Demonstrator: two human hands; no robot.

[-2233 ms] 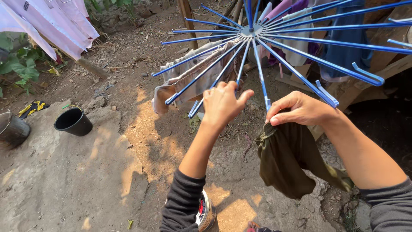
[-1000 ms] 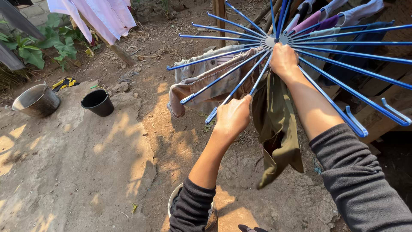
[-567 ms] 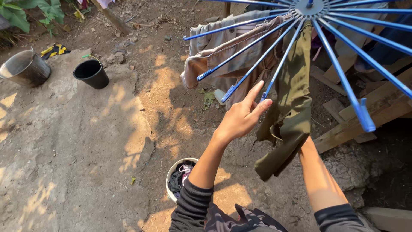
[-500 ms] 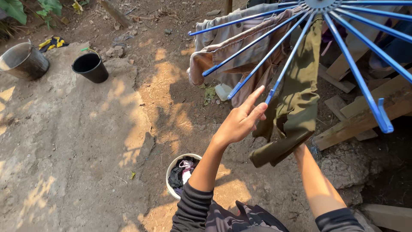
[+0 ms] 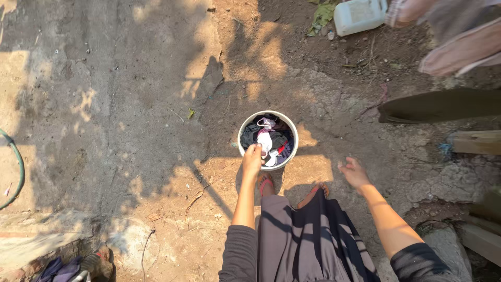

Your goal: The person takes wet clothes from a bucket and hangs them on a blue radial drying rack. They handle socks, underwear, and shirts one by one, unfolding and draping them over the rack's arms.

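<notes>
Fingers of the left hand (image 5: 252,158) curl over the near rim of a white bucket (image 5: 243,151) standing on the dirt just ahead of the person's feet. Inside lies a heap of dark clothes (image 5: 252,133) with a white garment (image 5: 265,142) and a bit of red on top. The right hand (image 5: 354,173) hangs empty, fingers loosely spread. A white plastic jug (image 5: 359,15) lies well beyond.

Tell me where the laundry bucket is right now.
In the head view, the white bucket of clothes stands on the dirt at centre frame, just ahead of the person's feet, with the left hand on its near rim.
</notes>
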